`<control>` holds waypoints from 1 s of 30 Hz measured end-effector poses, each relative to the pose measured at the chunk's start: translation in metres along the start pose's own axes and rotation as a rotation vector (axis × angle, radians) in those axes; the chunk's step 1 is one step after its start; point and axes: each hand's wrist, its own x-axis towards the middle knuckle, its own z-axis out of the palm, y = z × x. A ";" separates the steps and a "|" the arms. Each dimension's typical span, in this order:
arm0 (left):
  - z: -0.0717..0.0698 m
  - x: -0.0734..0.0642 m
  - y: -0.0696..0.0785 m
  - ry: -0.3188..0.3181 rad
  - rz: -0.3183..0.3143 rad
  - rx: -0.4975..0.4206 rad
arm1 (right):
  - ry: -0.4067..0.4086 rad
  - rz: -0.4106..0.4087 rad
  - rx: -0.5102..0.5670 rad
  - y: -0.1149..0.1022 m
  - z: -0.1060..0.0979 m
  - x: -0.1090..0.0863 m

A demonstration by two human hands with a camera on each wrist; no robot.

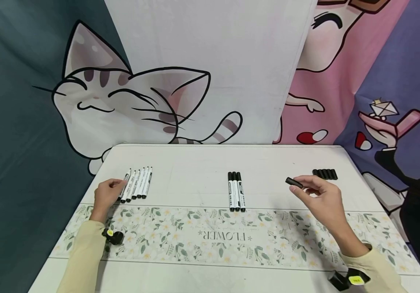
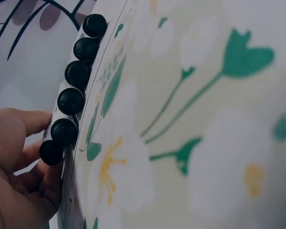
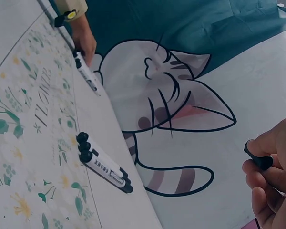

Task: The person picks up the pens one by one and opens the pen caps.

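Observation:
My left hand [image 1: 106,196] is at the left end of a row of uncapped white markers [image 1: 142,183], pinching the outermost marker [image 1: 126,179] between thumb and fingers. Seen from the left wrist, that marker's black end [image 2: 51,152] lies closest to the fingers, and several other black ends line up beyond it. My right hand [image 1: 321,199], raised over the right side of the table, holds a black marker cap [image 1: 294,182] by thumb and fingertips. The same cap [image 3: 258,157] shows in the right wrist view, partly covered by the fingers.
Three capped markers [image 1: 236,191] lie side by side mid-table. Behind my right hand, several black caps [image 1: 325,174] form a short row at the back right. A floral strip [image 1: 210,240] crosses the white table. Cartoon-printed cloth [image 1: 210,49] hangs behind the far edge.

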 end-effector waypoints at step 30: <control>0.006 -0.015 0.039 0.198 0.334 -0.078 | 0.125 0.104 -0.064 0.026 -0.032 0.021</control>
